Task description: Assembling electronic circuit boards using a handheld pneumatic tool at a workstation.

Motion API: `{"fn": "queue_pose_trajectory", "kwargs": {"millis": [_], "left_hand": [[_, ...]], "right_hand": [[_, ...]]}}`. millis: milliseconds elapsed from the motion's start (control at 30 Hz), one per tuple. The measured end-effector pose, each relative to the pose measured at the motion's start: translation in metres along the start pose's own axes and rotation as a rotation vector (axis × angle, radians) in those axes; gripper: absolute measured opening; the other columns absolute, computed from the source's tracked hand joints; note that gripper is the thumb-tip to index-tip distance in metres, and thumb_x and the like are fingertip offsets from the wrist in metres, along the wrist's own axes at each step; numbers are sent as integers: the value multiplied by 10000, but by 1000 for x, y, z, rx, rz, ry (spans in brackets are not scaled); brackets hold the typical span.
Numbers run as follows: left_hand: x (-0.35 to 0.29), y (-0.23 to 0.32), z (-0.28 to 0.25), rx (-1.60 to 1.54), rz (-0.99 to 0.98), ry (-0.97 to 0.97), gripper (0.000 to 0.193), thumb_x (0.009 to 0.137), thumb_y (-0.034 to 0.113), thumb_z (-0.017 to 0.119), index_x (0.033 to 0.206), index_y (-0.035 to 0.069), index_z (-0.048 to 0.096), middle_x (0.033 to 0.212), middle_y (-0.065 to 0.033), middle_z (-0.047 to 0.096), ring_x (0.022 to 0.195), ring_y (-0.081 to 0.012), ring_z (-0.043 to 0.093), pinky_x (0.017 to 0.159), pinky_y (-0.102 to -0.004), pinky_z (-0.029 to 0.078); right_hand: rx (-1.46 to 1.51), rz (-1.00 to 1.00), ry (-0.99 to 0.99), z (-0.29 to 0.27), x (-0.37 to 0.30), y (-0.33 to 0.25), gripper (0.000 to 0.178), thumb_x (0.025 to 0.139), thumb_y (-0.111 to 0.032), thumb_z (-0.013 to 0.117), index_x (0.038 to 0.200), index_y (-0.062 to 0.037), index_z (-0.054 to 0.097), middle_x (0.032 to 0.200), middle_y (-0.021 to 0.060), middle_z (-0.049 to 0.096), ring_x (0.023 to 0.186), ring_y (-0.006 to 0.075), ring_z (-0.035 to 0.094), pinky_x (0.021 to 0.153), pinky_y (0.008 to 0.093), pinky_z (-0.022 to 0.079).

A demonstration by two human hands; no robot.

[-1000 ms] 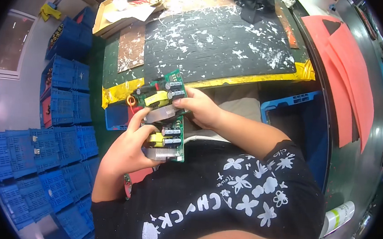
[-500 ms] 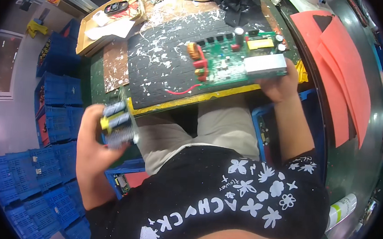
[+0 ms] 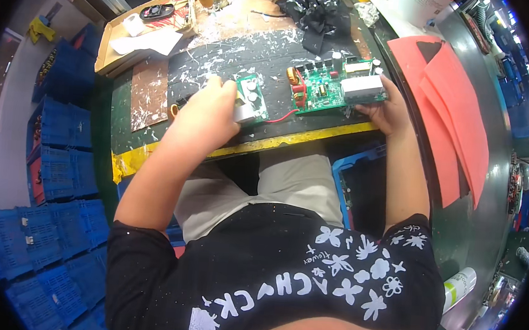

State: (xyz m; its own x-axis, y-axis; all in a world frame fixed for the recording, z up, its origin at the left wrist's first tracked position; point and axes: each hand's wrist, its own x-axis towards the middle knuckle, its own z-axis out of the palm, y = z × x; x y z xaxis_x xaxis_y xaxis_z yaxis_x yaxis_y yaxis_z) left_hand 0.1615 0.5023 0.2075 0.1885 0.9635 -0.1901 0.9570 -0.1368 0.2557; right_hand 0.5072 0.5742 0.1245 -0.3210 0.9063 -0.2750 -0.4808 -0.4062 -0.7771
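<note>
My right hand [image 3: 386,109] grips the right end of a green circuit board [image 3: 322,95] that carries a white-silver metal block, a copper-coloured coil and dark capacitors. A red wire [image 3: 282,116] trails from its left end. Over the work mat, my left hand [image 3: 210,109] is closed on a second green circuit board [image 3: 252,98], mostly hidden under the fingers. Its right end shows pale round capacitors and a silver block, and a coil peeks out beyond the hand at left. The two boards lie side by side with a small gap.
A dark, paint-spotted mat [image 3: 222,64] with a yellow front edge covers the bench. At back left stands a cardboard tray [image 3: 109,56]; at back right lies a black cloth [image 3: 318,15]. Pink foam sheets [image 3: 446,110] lie at right. Blue crates [image 3: 57,230] are stacked at left.
My left hand has come up from beside my lap to the mat, bringing a circuit board with it. The board in my right hand has shifted slightly and looks lower against the mat.
</note>
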Motion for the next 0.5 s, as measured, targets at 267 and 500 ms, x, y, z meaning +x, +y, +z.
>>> {"fn": "queue_pose_trajectory", "kwargs": {"millis": [267, 500], "left_hand": [[10, 6, 20, -28, 92, 50, 397, 676, 43, 729, 1012, -41, 536, 1021, -233, 548, 1005, -380, 586, 887, -410, 504], [-4, -2, 32, -83, 176, 309, 492, 705, 130, 751, 1126, -12, 539, 1093, -196, 560, 1030, -361, 575, 896, -411, 486]], "right_hand": [[-328, -257, 245, -12, 13, 1, 410, 995, -343, 471, 1177, 10, 569, 1034, 117, 662, 896, 204, 650, 819, 323, 504], [-975, -338, 452, -25, 17, 1, 493, 999, -399, 456, 1014, 54, 649, 914, 133, 669, 890, 195, 629, 806, 322, 472]]}}
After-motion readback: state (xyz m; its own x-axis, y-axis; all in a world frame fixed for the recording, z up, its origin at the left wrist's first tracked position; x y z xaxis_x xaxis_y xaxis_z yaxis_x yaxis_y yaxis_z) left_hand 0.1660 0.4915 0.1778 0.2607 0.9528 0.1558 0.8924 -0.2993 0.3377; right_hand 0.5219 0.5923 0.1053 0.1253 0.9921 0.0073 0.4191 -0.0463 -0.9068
